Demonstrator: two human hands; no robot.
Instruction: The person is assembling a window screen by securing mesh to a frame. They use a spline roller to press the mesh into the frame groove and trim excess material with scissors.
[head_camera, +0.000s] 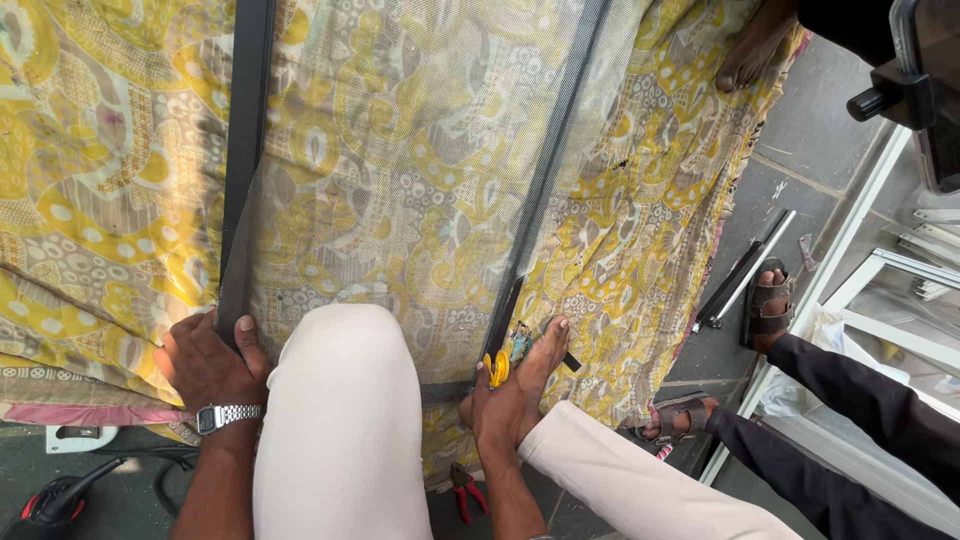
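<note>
The left hand (208, 362) lies flat, fingers spread, pressing the left bar (243, 170) of a dark frame onto the cloth. The right hand (497, 405) is clenched around a yellow tool (496, 368), which touches the right bar (545, 170) at the frame's near end. The person's bare foot (538, 360) rests just beside that hand, against the same bar. Grey mesh (400, 150) spans the frame from bar to bar, lying over a yellow patterned cloth (90, 200).

The mesh looks thin, light and limp, likely to crease or tear if tugged, so it is better held at the stiff bars than in the middle.

Near the frame's near edge, red pliers (463, 490) lie on the floor. Right of the frame stand another person's sandalled feet (768, 308), with a white window frame (850, 240) beyond them.
</note>
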